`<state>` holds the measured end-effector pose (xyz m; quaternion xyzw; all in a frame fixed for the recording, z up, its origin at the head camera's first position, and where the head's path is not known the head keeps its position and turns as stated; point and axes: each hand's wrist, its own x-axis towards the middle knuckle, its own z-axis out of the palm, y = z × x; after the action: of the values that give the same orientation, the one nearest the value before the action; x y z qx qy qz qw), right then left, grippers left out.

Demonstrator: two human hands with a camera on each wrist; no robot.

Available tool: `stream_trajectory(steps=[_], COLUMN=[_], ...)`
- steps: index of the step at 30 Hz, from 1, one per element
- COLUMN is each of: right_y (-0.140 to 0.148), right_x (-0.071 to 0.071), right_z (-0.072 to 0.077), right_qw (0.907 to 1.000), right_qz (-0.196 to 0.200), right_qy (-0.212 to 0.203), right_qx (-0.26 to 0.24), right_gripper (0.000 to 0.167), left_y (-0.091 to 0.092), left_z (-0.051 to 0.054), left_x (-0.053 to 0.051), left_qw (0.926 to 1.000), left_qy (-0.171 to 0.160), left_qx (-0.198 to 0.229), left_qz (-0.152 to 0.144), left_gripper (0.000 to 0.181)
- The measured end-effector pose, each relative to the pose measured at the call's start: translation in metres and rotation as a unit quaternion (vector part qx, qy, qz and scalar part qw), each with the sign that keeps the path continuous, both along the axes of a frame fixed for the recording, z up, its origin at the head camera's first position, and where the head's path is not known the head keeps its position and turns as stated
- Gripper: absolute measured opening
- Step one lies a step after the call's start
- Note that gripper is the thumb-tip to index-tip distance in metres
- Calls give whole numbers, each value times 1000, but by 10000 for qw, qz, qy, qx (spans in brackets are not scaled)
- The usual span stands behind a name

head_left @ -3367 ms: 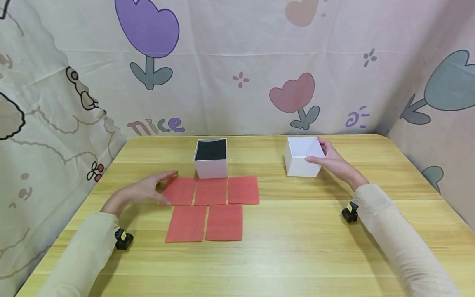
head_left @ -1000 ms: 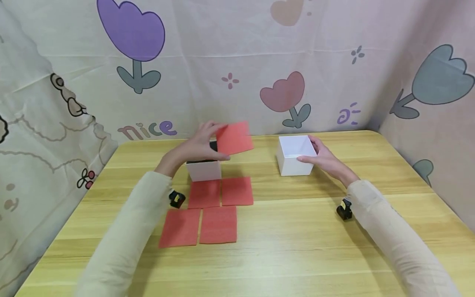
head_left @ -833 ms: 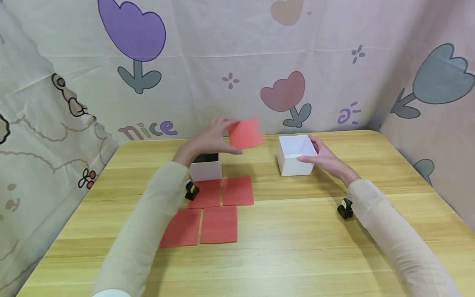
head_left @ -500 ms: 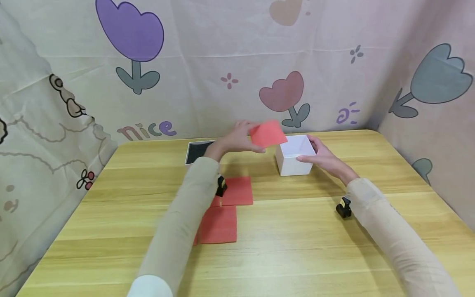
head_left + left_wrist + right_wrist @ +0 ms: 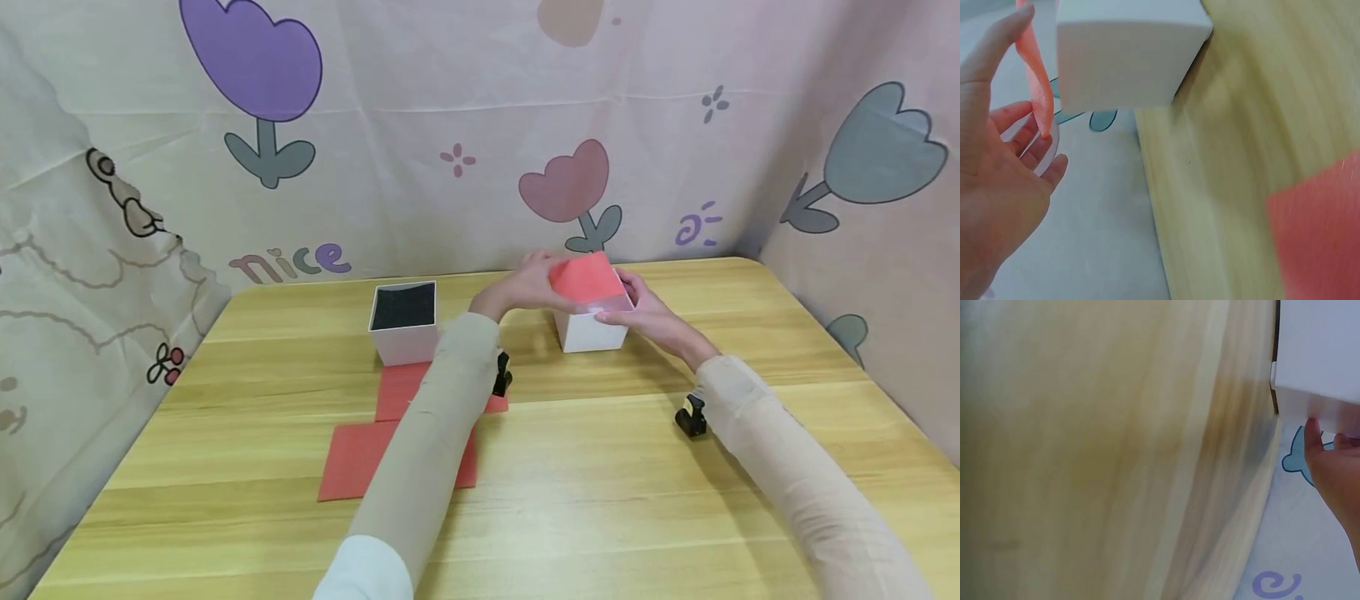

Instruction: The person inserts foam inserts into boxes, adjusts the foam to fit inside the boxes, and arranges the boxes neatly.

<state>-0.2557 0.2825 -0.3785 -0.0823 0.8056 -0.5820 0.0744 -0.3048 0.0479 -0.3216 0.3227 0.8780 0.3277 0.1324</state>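
My left hand (image 5: 525, 287) pinches a thin, soft red square sheet (image 5: 588, 279) between thumb and fingers. The sheet bends slightly over the open top of the right-hand white box (image 5: 592, 335). In the left wrist view, the sheet (image 5: 1037, 87) hangs between thumb and fingers beside the box (image 5: 1122, 62). My right hand (image 5: 663, 323) grips that box at its right side, thumb on the near face and fingers behind. From the right wrist, only part of the hand (image 5: 1335, 472) shows under the box wall (image 5: 1322, 350). The box's inside is mostly covered.
Left of the hands stands another white box (image 5: 411, 346) with black material (image 5: 405, 307) filling its top. In front of it, several red square sheets (image 5: 354, 460) lie flat on the wooden table (image 5: 600, 500), partly hidden by the left sleeve (image 5: 420, 467). A patterned curtain (image 5: 397, 183) hangs behind.
My left hand took the back-left red sheet off the table, lifted it past the black-filled box and carried it right, over the other white box. The right hand has kept its grip there.
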Motion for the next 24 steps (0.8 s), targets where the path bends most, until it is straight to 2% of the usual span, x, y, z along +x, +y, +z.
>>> stream_trajectory(steps=[8, 12, 19, 21, 24], right_y=[-3, -3, -2, -2, 0], right_x=[-1, -1, -1, -1, -1], right_z=[0, 0, 1, 2, 2], right_qw=[9996, 9996, 9998, 9998, 9998], right_qz=[56, 48, 41, 48, 40], right_qy=[-150, -201, -167, -170, -193], right_qx=[-227, -182, -83, -84, -81], right_gripper=[96, 97, 95, 95, 95], left_y=[10, 14, 19, 21, 25], left_z=[-6, -8, -14, -15, -15], left_x=[1, 0, 1, 2, 4], left_qw=[9998, 9992, 9987, 9976, 9922], left_qy=[134, 202, 266, 442, 856], left_qx=[-71, -309, -434, -534, -910], left_qz=[-104, -140, -15, 32, -26], left_gripper=[88, 88, 86, 85, 83])
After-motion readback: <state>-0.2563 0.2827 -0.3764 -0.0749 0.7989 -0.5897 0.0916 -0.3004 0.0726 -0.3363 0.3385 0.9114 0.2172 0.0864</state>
